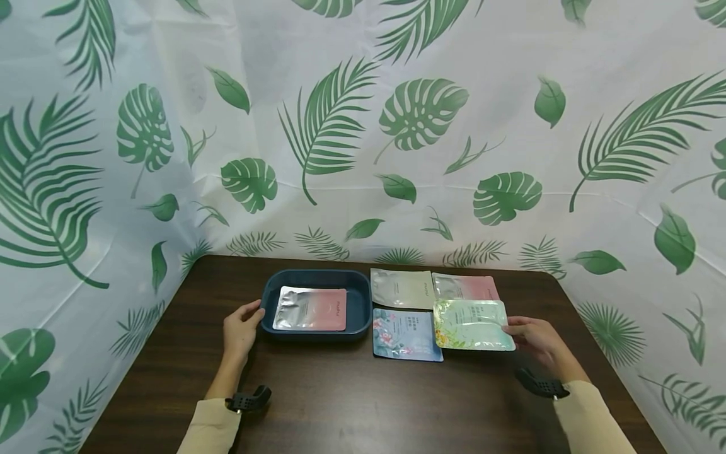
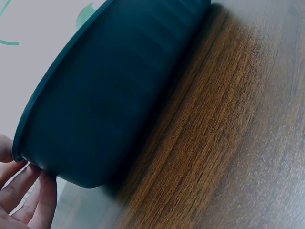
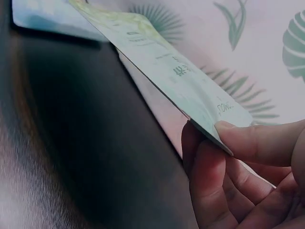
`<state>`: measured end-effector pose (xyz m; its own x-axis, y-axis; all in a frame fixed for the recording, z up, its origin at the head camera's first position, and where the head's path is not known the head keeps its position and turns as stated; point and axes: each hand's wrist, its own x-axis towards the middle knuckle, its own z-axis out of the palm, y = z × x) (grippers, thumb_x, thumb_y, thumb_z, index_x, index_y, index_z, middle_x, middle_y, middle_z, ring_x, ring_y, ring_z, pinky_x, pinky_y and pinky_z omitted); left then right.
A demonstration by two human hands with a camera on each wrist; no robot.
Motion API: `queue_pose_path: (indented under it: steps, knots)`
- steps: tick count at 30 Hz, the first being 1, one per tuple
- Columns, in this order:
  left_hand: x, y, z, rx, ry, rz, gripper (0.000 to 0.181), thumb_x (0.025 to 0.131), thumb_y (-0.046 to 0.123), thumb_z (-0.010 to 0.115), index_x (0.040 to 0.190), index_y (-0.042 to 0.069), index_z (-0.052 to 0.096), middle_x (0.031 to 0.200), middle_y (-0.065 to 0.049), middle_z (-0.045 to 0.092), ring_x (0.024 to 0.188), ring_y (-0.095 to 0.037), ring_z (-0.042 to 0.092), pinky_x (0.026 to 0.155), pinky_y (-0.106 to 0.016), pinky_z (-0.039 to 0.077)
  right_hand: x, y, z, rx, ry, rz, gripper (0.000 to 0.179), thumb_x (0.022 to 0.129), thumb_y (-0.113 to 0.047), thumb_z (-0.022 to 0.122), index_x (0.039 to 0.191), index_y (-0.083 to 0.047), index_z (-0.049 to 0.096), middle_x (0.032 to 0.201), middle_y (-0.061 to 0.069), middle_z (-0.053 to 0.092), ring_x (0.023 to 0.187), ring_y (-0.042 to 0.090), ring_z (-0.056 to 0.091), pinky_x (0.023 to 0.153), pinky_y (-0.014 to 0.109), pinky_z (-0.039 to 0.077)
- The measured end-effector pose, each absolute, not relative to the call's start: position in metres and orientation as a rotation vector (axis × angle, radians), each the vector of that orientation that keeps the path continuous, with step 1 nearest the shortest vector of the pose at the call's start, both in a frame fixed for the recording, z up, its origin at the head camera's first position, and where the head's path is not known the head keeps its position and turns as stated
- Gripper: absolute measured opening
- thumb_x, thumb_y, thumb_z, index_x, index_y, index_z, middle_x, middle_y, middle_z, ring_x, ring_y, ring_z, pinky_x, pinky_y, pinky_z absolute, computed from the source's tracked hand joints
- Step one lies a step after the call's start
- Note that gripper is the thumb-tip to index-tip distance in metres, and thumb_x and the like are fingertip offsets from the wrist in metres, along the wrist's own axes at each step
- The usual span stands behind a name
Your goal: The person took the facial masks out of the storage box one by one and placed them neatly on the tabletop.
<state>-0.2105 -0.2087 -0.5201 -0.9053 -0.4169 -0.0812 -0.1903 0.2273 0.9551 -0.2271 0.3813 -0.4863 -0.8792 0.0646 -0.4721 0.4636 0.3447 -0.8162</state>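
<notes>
Green packet (image 1: 474, 325) was pinched by right hand (image 1: 535, 340) toward tabletop's (image 1: 363, 403) far right corner; blue tray (image 1: 317, 337) near far edge was gripped at rim by left hand (image 1: 241, 329); pink packet (image 1: 317, 309) was held inside.

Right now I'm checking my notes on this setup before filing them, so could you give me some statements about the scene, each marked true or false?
1. The right hand pinches the pale green packet. True.
2. The left hand holds a packet. False: it grips the rim of the dark blue tray.
3. A pink-and-silver packet lies inside the dark blue tray. True.
4. The cream packet is in there too. False: it lies outside, on the right side of the dark blue tray.
5. The blue floral packet lies nearer the person than the cream packet. True.
</notes>
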Motion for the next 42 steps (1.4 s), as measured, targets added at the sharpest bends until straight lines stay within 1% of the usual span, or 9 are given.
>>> queue_pose_path:
  steps: [4, 8, 17, 24, 31, 35, 37, 40, 42]
  knots:
    - [-0.21, -0.208, -0.52, 0.578, -2.307, -1.745, 0.035, 0.095, 0.014, 0.061, 0.127, 0.001, 0.063, 0.131, -0.022, 0.06, 0.114, -0.025, 0.054, 0.07, -0.005, 0.037, -0.226, 0.388, -0.494, 0.489, 2.262, -1.527, 0.062, 0.093, -0.02, 0.065, 0.14, 0.011, 0.039, 0.11, 0.007, 0.064, 0.088, 0.016, 0.061, 0.077, 0.029, 0.053]
    - [-0.209, -0.207, -0.52, 0.582, -2.308, -1.743, 0.035, 0.095, 0.014, 0.061, 0.127, 0.001, 0.063, 0.132, -0.022, 0.06, 0.115, -0.025, 0.054, 0.07, -0.004, 0.037, -0.226, 0.392, -0.5, 0.516, 2.261, -1.524, 0.063, 0.092, -0.02, 0.066, 0.14, 0.011, 0.039, 0.113, 0.011, 0.064, 0.088, 0.016, 0.062, 0.076, 0.03, 0.054]
    - [-0.21, -0.207, -0.521, 0.581, -2.296, -1.733, 0.034, 0.095, 0.014, 0.061, 0.126, 0.001, 0.063, 0.13, -0.023, 0.061, 0.113, -0.025, 0.055, 0.07, -0.004, 0.036, -0.227, 0.398, -0.508, 0.551, 2.217, -1.561, 0.064, 0.09, -0.016, 0.07, 0.138, 0.013, 0.04, 0.098, 0.001, 0.067, 0.084, 0.015, 0.063, 0.074, 0.031, 0.054]
    - [-0.21, -0.207, -0.521, 0.585, -2.311, -1.726, 0.034, 0.095, 0.014, 0.061, 0.127, 0.002, 0.063, 0.129, -0.022, 0.062, 0.111, -0.024, 0.054, 0.071, -0.007, 0.037, -0.226, 0.397, -0.513, 0.569, 2.223, -1.575, 0.058, 0.088, -0.009, 0.069, 0.133, 0.017, 0.043, 0.086, -0.004, 0.067, 0.079, 0.014, 0.063, 0.071, 0.033, 0.054]
    - [-0.212, -0.208, -0.521, 0.581, -2.29, -1.733, 0.034, 0.094, 0.014, 0.062, 0.126, 0.002, 0.064, 0.129, -0.021, 0.062, 0.114, -0.024, 0.055, 0.071, -0.005, 0.036, -0.227, 0.393, -0.516, 0.557, 2.395, -1.445, 0.045, 0.089, -0.007, 0.064, 0.125, 0.018, 0.051, 0.088, 0.005, 0.069, 0.075, 0.017, 0.064, 0.066, 0.033, 0.055]
    - [-0.212, -0.208, -0.521, 0.584, -2.293, -1.743, 0.034, 0.095, 0.014, 0.062, 0.126, 0.002, 0.063, 0.131, -0.021, 0.061, 0.115, -0.024, 0.054, 0.071, -0.005, 0.036, -0.227, 0.392, -0.516, 0.559, 2.469, -1.375, 0.041, 0.088, -0.006, 0.065, 0.12, 0.018, 0.054, 0.086, 0.011, 0.069, 0.072, 0.018, 0.064, 0.062, 0.033, 0.054]
    - [-0.212, -0.208, -0.521, 0.579, -2.294, -1.746, 0.034, 0.095, 0.014, 0.061, 0.127, 0.002, 0.063, 0.131, -0.022, 0.061, 0.115, -0.025, 0.054, 0.071, -0.005, 0.035, -0.226, 0.392, -0.516, 0.561, 2.487, -1.362, 0.04, 0.088, -0.005, 0.065, 0.118, 0.019, 0.055, 0.091, 0.017, 0.069, 0.072, 0.019, 0.064, 0.062, 0.033, 0.055]
    - [-0.212, -0.209, -0.521, 0.573, -2.297, -1.746, 0.034, 0.095, 0.014, 0.061, 0.127, 0.002, 0.063, 0.131, -0.022, 0.06, 0.115, -0.025, 0.054, 0.072, -0.005, 0.035, -0.226, 0.391, -0.514, 0.576, 2.506, -1.345, 0.039, 0.088, -0.005, 0.063, 0.118, 0.018, 0.056, 0.103, 0.029, 0.066, 0.075, 0.019, 0.064, 0.064, 0.034, 0.055]
    - [-0.211, -0.209, -0.521, 0.572, -2.297, -1.746, 0.034, 0.095, 0.015, 0.061, 0.127, 0.002, 0.063, 0.131, -0.022, 0.06, 0.115, -0.025, 0.054, 0.072, -0.005, 0.035, -0.226, 0.39, -0.512, 0.582, 2.513, -1.335, 0.037, 0.09, -0.006, 0.061, 0.118, 0.018, 0.056, 0.111, 0.033, 0.062, 0.078, 0.019, 0.065, 0.065, 0.034, 0.055]
